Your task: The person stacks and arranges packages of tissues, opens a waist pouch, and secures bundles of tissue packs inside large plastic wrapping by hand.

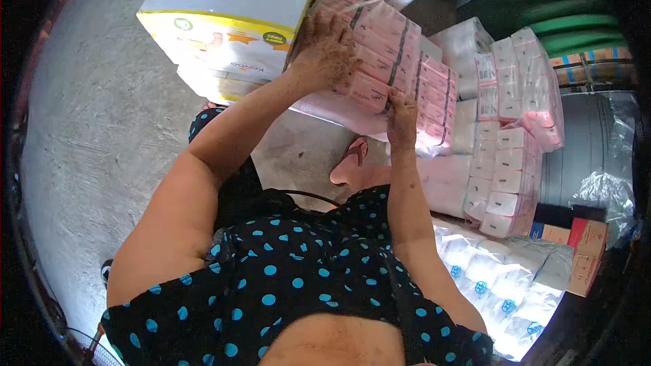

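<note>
Plastic-wrapped pink packs (390,41) with dark stripes lie stacked in front of me, right of a large white and yellow carton (224,34). My left hand (325,54) rests on the left part of the pink packs, beside the carton's edge, with its fingers spread. Against the near side of the same packs is my right hand (403,112), its thumb and fingers apart at the lower edge. Part of its fingers is hard to make out.
More wrapped pink and white packs (505,176) are stacked at the right. Nearer me lie clear-wrapped white rolls (502,291), with a small brown box (587,257) beside them. My sandalled foot (352,163) stands on the concrete floor (102,122). A grey wrapped bundle (576,142) is far right.
</note>
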{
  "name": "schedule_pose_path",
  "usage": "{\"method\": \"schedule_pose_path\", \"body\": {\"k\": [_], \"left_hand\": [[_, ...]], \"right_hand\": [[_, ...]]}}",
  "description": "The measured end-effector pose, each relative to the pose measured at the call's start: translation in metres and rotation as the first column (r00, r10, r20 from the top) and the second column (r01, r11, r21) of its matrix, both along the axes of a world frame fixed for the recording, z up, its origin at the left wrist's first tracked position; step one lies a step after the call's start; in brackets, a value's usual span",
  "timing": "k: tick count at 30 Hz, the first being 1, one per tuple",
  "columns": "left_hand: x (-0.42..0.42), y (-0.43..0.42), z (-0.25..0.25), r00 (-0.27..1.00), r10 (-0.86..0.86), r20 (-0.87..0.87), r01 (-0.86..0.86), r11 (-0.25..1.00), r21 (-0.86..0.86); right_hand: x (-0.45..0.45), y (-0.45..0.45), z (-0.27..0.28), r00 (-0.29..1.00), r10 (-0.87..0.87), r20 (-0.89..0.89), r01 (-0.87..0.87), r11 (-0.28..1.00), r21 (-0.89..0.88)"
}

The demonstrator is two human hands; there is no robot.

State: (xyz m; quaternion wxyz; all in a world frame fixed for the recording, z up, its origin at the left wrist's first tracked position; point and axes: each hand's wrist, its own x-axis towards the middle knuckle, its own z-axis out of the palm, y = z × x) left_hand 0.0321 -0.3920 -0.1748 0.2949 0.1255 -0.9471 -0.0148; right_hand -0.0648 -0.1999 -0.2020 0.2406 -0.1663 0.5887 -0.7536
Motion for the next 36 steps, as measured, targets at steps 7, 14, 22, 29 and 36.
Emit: {"method": "schedule_pose_path", "body": {"k": [7,14,22,29,36], "left_hand": [[-0.001,0.001,-0.005,1.0,0.006,-0.03,-0.006,1.0,0.01],[0.004,0.008,0.004,0.999,0.026,-0.02,-0.026,1.0,0.011],[0.003,0.005,0.0,1.0,0.021,-0.015,-0.021,0.999,-0.023],[0.002,0.002,-0.008,0.998,0.043,-0.047,-0.045,0.998,-0.044],[-0.002,-0.003,-0.014,0.998,-0.002,-0.062,0.002,1.0,0.012]], "right_hand": [[-0.004,-0.002,-0.001,0.999,-0.013,0.031,0.013,1.0,-0.005],[-0.018,-0.004,-0.013,0.999,0.036,0.012,-0.036,0.999,0.022],[-0.002,-0.005,-0.015,0.934,-0.135,-0.331,0.251,0.907,0.339],[0.029,0.043,0.012,0.766,0.02,-0.643,0.286,0.885,0.368],[-0.025,0.174,0.131,0.312,0.05,-0.949,0.776,0.563,0.285]]}}
